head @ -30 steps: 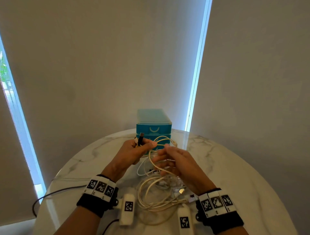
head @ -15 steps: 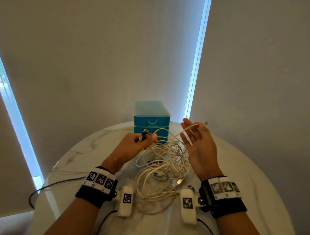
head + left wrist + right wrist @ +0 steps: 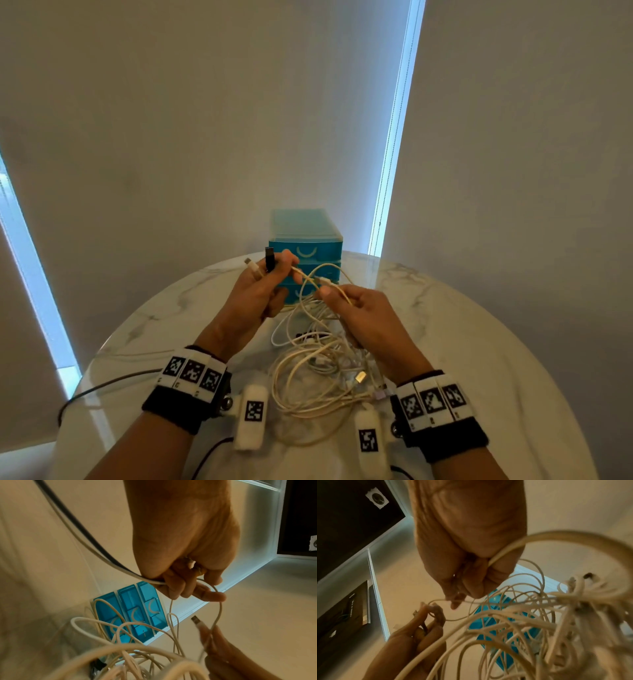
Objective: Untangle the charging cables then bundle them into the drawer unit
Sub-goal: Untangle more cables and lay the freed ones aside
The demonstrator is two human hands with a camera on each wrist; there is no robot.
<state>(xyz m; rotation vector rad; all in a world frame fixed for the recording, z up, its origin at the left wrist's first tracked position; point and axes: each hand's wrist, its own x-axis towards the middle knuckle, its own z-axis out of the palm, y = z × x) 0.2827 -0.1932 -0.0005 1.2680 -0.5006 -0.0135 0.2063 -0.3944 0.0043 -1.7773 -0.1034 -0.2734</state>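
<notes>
A tangle of cream and white charging cables (image 3: 318, 370) lies on the round marble table (image 3: 479, 342) between my wrists. My left hand (image 3: 260, 291) is raised and grips cable ends: a black plug (image 3: 270, 258) and a white plug (image 3: 251, 267) stick up from its fingers. My right hand (image 3: 356, 305) pinches a cream cable (image 3: 337, 291) just behind its plug (image 3: 197, 621), close to the left hand. A short loop of cable (image 3: 217, 601) runs between the two hands. The blue drawer unit (image 3: 305, 250) stands behind the hands, its three drawers closed.
A dark cord (image 3: 102, 387) trails over the table's left edge. Pale window blinds rise right behind the drawer unit. The table's rim (image 3: 565, 394) curves close on the right.
My right hand, open and raised half a second ago, has come back down and closed on the cream cable beside my left hand. My left hand lifted slightly with its plugs.
</notes>
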